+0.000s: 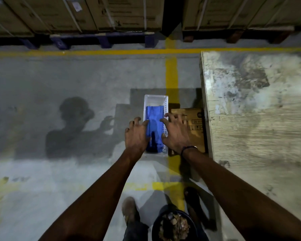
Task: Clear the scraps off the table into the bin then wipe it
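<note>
I reach both spread, empty hands, left hand (137, 134) and right hand (176, 133), over the blue cloth (154, 122) in the white tray (155, 99) on the floor beside the surface (259, 110). Soft, light, floppy; I'd pinch its middle fold.

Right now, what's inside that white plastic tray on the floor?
A folded blue cloth lies in the white plastic tray, filling most of it. Both hands hover above with spread fingers, covering the cloth's edges; whatever is beneath the cloth cannot be seen.
</note>
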Motion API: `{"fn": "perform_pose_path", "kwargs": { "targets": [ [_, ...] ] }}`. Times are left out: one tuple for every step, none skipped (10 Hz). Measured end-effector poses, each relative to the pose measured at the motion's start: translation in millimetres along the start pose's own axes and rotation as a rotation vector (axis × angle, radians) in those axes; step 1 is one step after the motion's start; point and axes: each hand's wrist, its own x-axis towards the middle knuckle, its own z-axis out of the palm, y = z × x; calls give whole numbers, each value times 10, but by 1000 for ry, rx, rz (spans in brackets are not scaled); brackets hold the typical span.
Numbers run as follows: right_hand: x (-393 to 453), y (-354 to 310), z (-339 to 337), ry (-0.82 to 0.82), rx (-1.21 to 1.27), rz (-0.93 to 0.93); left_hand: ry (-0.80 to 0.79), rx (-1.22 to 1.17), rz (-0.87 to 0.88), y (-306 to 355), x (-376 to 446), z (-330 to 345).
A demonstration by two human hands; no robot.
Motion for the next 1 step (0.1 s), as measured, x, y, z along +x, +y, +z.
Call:
{"fn": "perform_pose_path", "kwargs": {
  "targets": [
    [-286, 20, -261, 89, 156, -12, 108, -128, -29, 96, -295, -282]
  ]
}}
